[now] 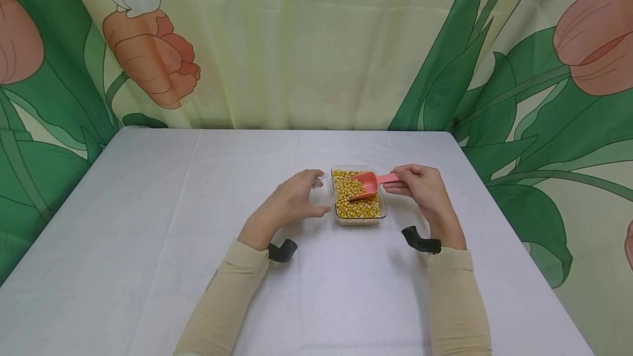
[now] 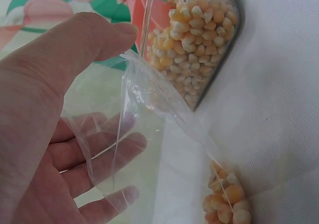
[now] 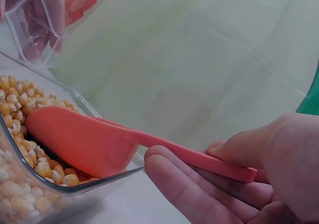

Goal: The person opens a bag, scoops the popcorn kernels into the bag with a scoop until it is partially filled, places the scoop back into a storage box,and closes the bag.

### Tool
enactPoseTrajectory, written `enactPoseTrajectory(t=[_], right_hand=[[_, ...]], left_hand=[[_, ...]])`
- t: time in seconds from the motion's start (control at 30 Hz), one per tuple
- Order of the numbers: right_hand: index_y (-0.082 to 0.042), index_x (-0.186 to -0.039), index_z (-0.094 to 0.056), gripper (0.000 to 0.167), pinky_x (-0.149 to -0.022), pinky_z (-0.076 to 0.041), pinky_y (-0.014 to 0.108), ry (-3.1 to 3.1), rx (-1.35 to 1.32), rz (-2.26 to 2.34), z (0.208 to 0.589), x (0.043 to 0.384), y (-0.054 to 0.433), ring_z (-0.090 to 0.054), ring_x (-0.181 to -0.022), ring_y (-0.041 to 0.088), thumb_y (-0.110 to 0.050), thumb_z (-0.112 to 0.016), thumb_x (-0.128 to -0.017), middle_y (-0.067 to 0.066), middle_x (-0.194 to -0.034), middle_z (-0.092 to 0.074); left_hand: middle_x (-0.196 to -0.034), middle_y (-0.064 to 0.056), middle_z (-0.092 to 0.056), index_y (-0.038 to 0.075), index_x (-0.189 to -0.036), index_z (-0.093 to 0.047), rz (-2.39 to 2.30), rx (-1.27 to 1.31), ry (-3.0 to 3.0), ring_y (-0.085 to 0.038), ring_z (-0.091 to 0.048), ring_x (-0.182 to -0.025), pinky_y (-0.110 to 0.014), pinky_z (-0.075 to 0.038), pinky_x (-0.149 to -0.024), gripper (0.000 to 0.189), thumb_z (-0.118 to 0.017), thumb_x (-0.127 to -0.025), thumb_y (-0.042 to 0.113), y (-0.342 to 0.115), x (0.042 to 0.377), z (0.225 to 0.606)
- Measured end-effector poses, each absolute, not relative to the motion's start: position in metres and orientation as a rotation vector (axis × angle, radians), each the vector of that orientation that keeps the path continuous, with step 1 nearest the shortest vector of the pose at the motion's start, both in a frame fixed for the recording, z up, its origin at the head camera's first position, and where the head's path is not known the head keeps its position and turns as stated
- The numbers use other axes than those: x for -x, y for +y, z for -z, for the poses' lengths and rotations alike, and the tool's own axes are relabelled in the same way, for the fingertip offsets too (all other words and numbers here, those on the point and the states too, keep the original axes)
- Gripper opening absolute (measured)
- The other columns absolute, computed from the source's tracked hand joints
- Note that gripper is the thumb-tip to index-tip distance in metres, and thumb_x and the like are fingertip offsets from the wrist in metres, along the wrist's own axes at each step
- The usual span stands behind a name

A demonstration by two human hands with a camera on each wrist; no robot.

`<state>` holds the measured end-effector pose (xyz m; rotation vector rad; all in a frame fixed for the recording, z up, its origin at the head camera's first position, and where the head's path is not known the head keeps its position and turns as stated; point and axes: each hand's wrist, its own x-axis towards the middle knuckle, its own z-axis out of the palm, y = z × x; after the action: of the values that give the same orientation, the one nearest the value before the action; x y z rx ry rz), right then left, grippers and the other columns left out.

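A clear container [image 1: 360,222] full of yellow corn kernels [image 1: 346,207] stands on the table. My right hand [image 1: 425,185] grips the handle of a pink scoop [image 3: 82,139], whose bowl is sunk in the kernels. Left of the container, my left hand [image 1: 289,198] holds a clear plastic bag [image 2: 164,97] between its spread thumb and fingers. The bag's mouth stands open, with the thumb at its edge and the other fingers seen through the film. Some kernels [image 2: 227,199] lie in the bottom of the bag.
A white cloth covers the table [image 1: 123,235]. Behind it hangs a curtain [image 1: 306,43] printed with tulips, leaves and a carrot. Each wrist carries a black camera mount [image 1: 421,240].
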<state>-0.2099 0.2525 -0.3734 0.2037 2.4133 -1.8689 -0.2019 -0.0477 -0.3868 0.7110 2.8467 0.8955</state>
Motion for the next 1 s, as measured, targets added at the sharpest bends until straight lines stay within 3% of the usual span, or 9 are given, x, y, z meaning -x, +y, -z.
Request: enactPoseTrajectory(t=[0.3, 0.73, 1.0], right_hand=[[0.011, -0.129, -0.053, 0.046, -0.082, -0.058, 0.032, 2.322, -0.188, 2.005, 0.3726, 0.2074, 0.2583, -0.076, -0.082, 0.013, -0.026, -0.057, -0.101, -0.001, -0.092, -0.072], [0.003, -0.12, -0.056, 0.032, -0.078, -0.059, 0.029, 2.151, -0.189, 2.162, 0.3744, 0.2092, 0.2618, -0.076, -0.081, 0.015, -0.021, -0.059, -0.1, -0.001, -0.091, -0.075], [0.005, -0.12, -0.056, 0.032, -0.078, -0.059, 0.029, 2.087, -0.172, 2.238, 0.3745, 0.2077, 0.2631, -0.076, -0.08, 0.015, -0.02, -0.059, -0.1, 0.001, -0.091, -0.075]], left_hand=[[-0.124, -0.004, -0.066, 0.009, -0.14, -0.048, -0.904, -0.711, 2.845, -0.021, -0.06, -0.118, -0.041, -0.05, -0.1, 0.075, -0.08, -0.08, 0.039, -0.048, 0.2014, 0.3862], [-0.122, -0.004, -0.066, 0.009, -0.139, -0.048, -0.902, -0.725, 2.858, -0.021, -0.061, -0.116, -0.041, -0.051, -0.098, 0.074, -0.08, -0.08, 0.039, -0.049, 0.2012, 0.3856], [-0.124, -0.006, -0.066, 0.007, -0.14, -0.048, -0.909, -0.737, 2.855, -0.021, -0.06, -0.116, -0.042, -0.05, -0.098, 0.074, -0.079, -0.08, 0.038, -0.049, 0.2013, 0.3861]])
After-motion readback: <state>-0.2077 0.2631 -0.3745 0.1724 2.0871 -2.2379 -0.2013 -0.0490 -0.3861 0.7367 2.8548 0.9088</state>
